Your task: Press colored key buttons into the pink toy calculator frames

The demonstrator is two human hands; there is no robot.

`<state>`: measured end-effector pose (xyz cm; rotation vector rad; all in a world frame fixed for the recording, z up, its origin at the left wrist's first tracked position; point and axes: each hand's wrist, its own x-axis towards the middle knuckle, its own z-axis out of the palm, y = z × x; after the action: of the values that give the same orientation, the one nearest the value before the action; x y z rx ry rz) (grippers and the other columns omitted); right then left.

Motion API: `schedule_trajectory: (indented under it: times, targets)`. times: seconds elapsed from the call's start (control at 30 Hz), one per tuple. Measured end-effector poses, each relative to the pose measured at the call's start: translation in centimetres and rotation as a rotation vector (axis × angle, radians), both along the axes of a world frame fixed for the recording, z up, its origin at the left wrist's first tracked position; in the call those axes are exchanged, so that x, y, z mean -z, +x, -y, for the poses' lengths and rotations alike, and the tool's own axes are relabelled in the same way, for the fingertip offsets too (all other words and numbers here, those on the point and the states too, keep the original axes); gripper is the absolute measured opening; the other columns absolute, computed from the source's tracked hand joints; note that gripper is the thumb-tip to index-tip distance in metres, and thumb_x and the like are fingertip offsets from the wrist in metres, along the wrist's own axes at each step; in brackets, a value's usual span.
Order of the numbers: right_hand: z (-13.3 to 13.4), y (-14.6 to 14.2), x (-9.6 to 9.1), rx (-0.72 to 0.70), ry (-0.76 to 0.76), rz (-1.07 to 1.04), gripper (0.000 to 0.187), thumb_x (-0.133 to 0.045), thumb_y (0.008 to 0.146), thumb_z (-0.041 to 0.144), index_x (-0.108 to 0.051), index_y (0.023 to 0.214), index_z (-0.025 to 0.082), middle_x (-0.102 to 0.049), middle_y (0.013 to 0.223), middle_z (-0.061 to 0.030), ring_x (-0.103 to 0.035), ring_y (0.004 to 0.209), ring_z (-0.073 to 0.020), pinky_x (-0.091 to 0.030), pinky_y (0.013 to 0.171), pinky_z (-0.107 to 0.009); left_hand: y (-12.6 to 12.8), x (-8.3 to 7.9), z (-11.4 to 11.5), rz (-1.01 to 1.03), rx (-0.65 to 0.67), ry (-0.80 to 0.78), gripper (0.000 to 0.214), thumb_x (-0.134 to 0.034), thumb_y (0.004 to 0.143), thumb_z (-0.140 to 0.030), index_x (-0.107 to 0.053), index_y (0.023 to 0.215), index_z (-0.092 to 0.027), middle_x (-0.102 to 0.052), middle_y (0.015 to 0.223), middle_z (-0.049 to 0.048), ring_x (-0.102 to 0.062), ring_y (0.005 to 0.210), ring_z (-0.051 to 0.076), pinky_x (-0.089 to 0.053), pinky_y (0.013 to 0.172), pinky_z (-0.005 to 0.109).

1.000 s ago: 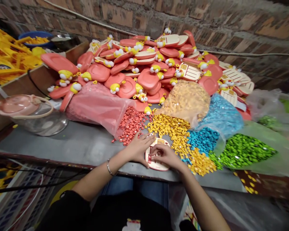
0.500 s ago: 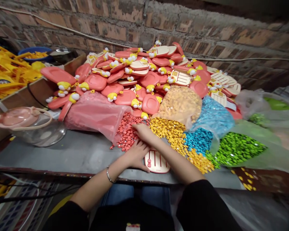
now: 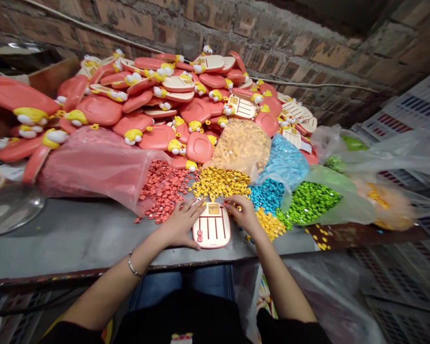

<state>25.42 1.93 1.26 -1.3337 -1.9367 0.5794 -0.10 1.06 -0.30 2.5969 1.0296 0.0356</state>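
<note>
Left hand [image 3: 181, 224] lies spread against the cream-and-red rectangular plastic card [image 3: 212, 234] on the grey bench [image 3: 57, 239]; right hand [image 3: 241, 212] bunches its fingers at the card's top corner, any pinch too small to tell

Rough, mortar-smeared brick wall [image 3: 294, 43]

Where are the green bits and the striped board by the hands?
Green bits [image 3: 310, 203]: head view, middle of the pile.
Striped cream board [image 3: 211, 228]: head view, centre of the board.
</note>
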Motion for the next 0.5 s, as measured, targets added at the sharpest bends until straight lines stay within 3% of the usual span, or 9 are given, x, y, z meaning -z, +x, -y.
schedule_trajectory:
  times: [0.2,0.4,0.5]
  targets:
    - [0.3,-1.0,2.4,-0.002,0.068,0.295,0.018,-0.055,0.087,0.013,-0.067,0.075,0.019,-0.062,0.078,-0.0069,-0.054,0.079,-0.0215,-0.044,0.071,-0.032,0.0,0.2,-0.2,0.021,-0.026,0.04,0.116,-0.06,0.063,-0.081,-0.019,0.153,-0.02,-0.021,0.158,0.0132,-0.019,0.143,0.038,-0.007,0.112,0.057]
    - [2.3,-0.2,1.8,-0.17,0.012,0.144,0.017,-0.053,0.088,0.014,-0.067,0.079,0.02,-0.063,0.078,-0.0061,-0.058,0.078,-0.0207,-0.045,0.071,-0.032,-0.1,0.1,-0.2,0.039,-0.015,0.079,0.113,-0.058,0.065,-0.08,-0.022,0.152,-0.018,-0.026,0.156,0.0134,-0.022,0.142,0.037,-0.008,0.112,0.056]
    - [2.3,-1.3,1.9,-0.151,-0.064,0.045,0.009,-0.059,0.087,0.018,-0.067,0.091,0.02,-0.067,0.084,-0.0059,-0.061,0.079,-0.0201,-0.046,0.072,-0.032,-0.2,0.2,-0.2,0.05,-0.006,0.067,0.115,-0.057,0.066,-0.08,-0.018,0.153,-0.017,-0.024,0.157,0.0138,-0.021,0.142,0.035,-0.005,0.112,0.055]
